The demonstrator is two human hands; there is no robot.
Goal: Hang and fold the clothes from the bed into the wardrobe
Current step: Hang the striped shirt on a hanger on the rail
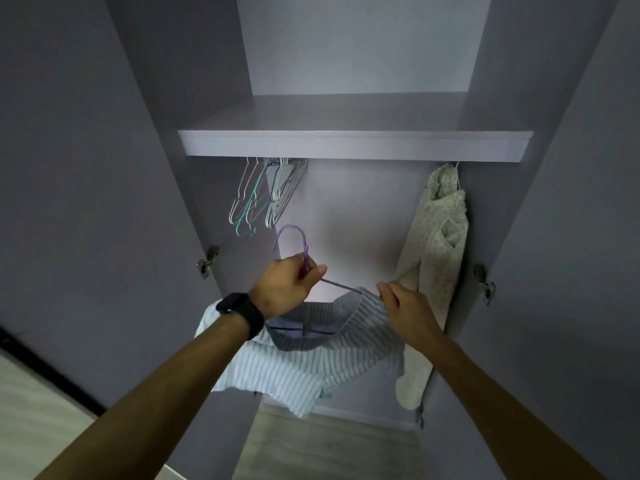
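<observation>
Left hand (289, 289) grips the purple hanger (304, 252) neck, right hand (403, 306) pinches the limp, light striped shirt (294, 372) shoulder—best grasped there.

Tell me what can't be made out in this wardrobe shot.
- Head view: the hanging rail, hidden behind the front edge of the pale wardrobe shelf, as are the hooks of the empty wire hangers.
- Head view: the neck of the thin purple wire hanger, inside the left hand; its right end, under the blue-and-white striped shirt.
- Head view: the bed, outside the frame.
</observation>
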